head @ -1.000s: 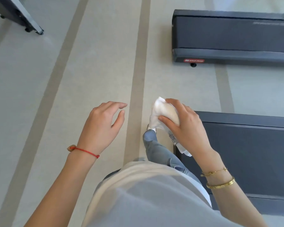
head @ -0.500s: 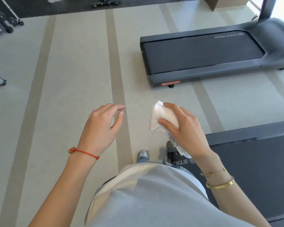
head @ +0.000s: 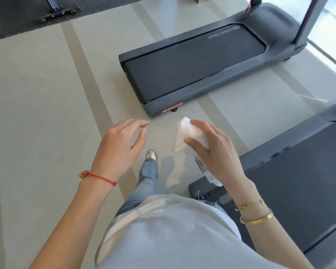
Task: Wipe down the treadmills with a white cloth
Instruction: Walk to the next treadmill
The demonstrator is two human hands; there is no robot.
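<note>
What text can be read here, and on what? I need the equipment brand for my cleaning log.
"STAR TRAC": on the far treadmill, printed beside its belt, upside down from this view.
Red badge on that treadmill's rear end: too blurred to read.
Care tag on the white cloth: print too small to read.

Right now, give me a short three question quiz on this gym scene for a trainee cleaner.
1. True or false: the left hand holds the white cloth.
2. Multiple choice: how many treadmills show? A) one B) two C) four
3. Fill in: the wrist with the red string bracelet is the ____ one.

Key
1. False. The right hand has the cloth in its grip; the left hand is open and holds nothing.
2. B. The far treadmill lies ahead, and the near treadmill is at the person's right.
3. Left. The right wrist wears gold bracelets.
</note>
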